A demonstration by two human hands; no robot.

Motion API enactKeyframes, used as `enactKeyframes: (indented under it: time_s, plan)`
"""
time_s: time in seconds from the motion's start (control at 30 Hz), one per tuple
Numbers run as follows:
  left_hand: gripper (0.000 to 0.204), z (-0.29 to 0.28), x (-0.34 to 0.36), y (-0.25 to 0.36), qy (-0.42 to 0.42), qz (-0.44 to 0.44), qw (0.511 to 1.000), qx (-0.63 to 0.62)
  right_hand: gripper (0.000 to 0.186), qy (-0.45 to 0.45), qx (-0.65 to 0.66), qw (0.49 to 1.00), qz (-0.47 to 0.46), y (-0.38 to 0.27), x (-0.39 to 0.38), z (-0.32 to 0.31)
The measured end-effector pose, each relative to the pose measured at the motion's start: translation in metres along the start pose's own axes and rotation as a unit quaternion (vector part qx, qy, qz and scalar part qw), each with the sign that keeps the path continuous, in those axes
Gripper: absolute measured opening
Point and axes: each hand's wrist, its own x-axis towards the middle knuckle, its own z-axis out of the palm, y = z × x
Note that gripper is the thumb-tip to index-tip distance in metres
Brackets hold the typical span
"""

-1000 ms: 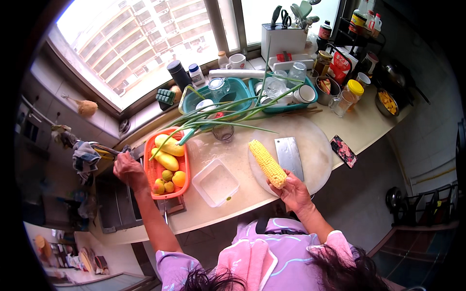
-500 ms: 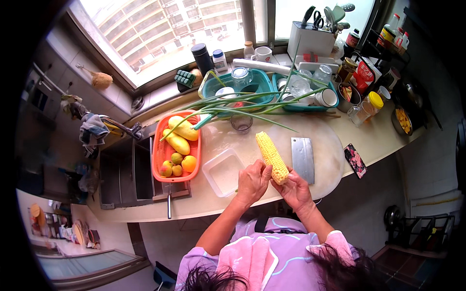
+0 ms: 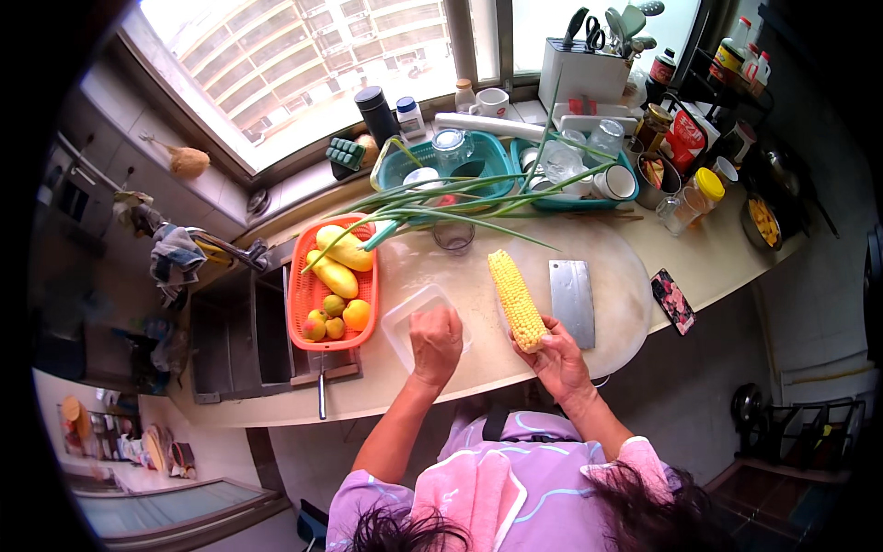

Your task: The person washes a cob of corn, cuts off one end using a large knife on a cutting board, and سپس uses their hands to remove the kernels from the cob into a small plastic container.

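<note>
A peeled yellow corn cob stands tilted in my right hand, whose fingers wrap its lower end. My left hand is closed above a clear plastic container and covers part of it. Whatever its curled fingers may hold is hidden. Right of the cob, a cleaver lies flat on a round whitish cutting board, near my right hand.
An orange basket of yellow and green fruit stands left, beside the sink. Green onions stretch across teal baskets of glasses and cups. A glass stands behind the container. A phone lies right of the board.
My left hand has left the corn cob and moved left, over the clear container. The cob stays in my right hand, nearly in place.
</note>
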Motion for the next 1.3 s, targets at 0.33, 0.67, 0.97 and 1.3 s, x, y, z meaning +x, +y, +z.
enactKeyframes:
  time_s: [0.33,0.67,0.97,1.3]
  plan:
    - [0.053,-0.163,0.020,-0.113,0.017,-0.200,0.973,0.111,0.045,-0.072,-0.006,0.997,0.027,0.011,0.011,0.020]
    - [0.020,-0.024,-0.004,0.019,0.032,-0.205,0.901,-0.382,0.044,-0.098,0.008,0.994,0.055,0.035,0.013,0.039]
    - [0.012,-0.055,-0.016,-0.001,0.044,-0.184,0.939,-0.287,0.044,-0.088,0.016,0.995,0.046,0.040,0.006,0.047]
    - [0.091,-0.265,0.021,-0.217,0.016,-0.354,0.826,0.438,0.052,-0.062,-0.241,0.965,-0.088,0.048,-0.004,0.059]
